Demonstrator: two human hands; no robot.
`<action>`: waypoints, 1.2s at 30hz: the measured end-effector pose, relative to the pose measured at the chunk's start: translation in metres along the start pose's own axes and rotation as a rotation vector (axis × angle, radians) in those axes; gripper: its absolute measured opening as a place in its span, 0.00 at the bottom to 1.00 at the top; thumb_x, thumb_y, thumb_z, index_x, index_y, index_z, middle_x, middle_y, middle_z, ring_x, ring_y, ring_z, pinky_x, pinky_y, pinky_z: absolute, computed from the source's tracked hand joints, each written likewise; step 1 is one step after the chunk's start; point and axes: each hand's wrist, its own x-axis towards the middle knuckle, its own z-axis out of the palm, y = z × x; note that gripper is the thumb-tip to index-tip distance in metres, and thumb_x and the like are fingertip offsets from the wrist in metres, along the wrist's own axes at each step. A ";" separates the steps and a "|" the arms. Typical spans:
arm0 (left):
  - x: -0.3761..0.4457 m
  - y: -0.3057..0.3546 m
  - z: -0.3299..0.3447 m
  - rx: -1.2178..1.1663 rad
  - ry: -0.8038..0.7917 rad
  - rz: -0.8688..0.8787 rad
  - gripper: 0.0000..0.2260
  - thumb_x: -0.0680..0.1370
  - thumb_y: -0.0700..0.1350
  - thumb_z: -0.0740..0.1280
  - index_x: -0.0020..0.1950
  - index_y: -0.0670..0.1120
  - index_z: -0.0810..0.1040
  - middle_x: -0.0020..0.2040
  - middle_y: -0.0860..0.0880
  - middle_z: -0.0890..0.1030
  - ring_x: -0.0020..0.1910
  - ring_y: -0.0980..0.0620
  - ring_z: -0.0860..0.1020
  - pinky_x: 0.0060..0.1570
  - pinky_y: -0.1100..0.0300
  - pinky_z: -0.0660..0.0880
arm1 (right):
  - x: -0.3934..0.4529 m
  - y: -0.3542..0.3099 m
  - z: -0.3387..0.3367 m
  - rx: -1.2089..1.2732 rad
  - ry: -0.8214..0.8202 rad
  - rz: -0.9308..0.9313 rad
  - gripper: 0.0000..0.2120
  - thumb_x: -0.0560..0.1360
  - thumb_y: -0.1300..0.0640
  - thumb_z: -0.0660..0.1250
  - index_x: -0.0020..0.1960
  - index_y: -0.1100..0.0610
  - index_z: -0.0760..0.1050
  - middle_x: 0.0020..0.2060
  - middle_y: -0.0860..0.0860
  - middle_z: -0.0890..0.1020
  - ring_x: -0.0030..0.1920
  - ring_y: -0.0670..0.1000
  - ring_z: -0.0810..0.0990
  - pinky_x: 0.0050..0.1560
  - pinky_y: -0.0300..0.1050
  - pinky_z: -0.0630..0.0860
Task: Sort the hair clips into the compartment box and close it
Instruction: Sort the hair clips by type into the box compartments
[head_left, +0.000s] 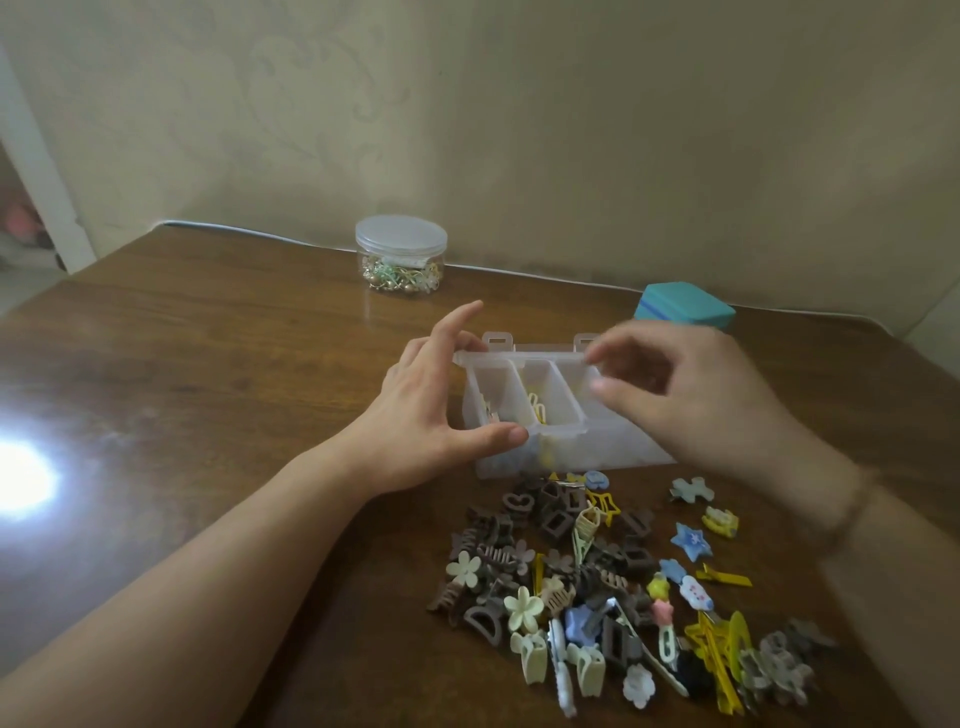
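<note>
We see the translucent compartment box sitting mid-bench with its lid open, a few yellow clips in its middle compartment, held at both ends: the fingers of our left hand grasp its left end, thumb on the near edge, and the fingers of our right hand pinch its right rim. Just in front lies the loose pile of hair clips on the brown bench. Farther back stand a lidded clear jar and a teal box.

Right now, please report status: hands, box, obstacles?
Left hand and right hand grip clear plastic compartment box. Mixed hair clips unsorted on table. Nothing blocking.
</note>
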 end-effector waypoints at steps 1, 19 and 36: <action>0.000 0.000 0.000 -0.001 -0.001 0.000 0.48 0.65 0.72 0.67 0.77 0.62 0.45 0.68 0.58 0.67 0.71 0.57 0.60 0.74 0.47 0.59 | -0.014 0.006 -0.010 -0.053 -0.053 -0.029 0.09 0.73 0.55 0.71 0.48 0.41 0.78 0.39 0.42 0.81 0.42 0.40 0.79 0.41 0.31 0.75; 0.000 0.000 0.001 -0.016 0.003 -0.009 0.49 0.64 0.72 0.67 0.78 0.61 0.47 0.68 0.59 0.67 0.71 0.57 0.61 0.73 0.48 0.59 | -0.083 0.053 -0.012 -0.443 -0.391 0.003 0.07 0.75 0.46 0.67 0.52 0.35 0.74 0.54 0.28 0.73 0.55 0.30 0.69 0.57 0.36 0.72; 0.001 0.001 -0.001 0.015 -0.005 -0.001 0.48 0.65 0.72 0.67 0.77 0.62 0.45 0.68 0.58 0.68 0.71 0.56 0.61 0.73 0.46 0.59 | 0.028 0.000 0.011 -0.329 -0.288 -0.114 0.09 0.74 0.48 0.70 0.54 0.39 0.77 0.48 0.35 0.76 0.35 0.29 0.69 0.43 0.39 0.65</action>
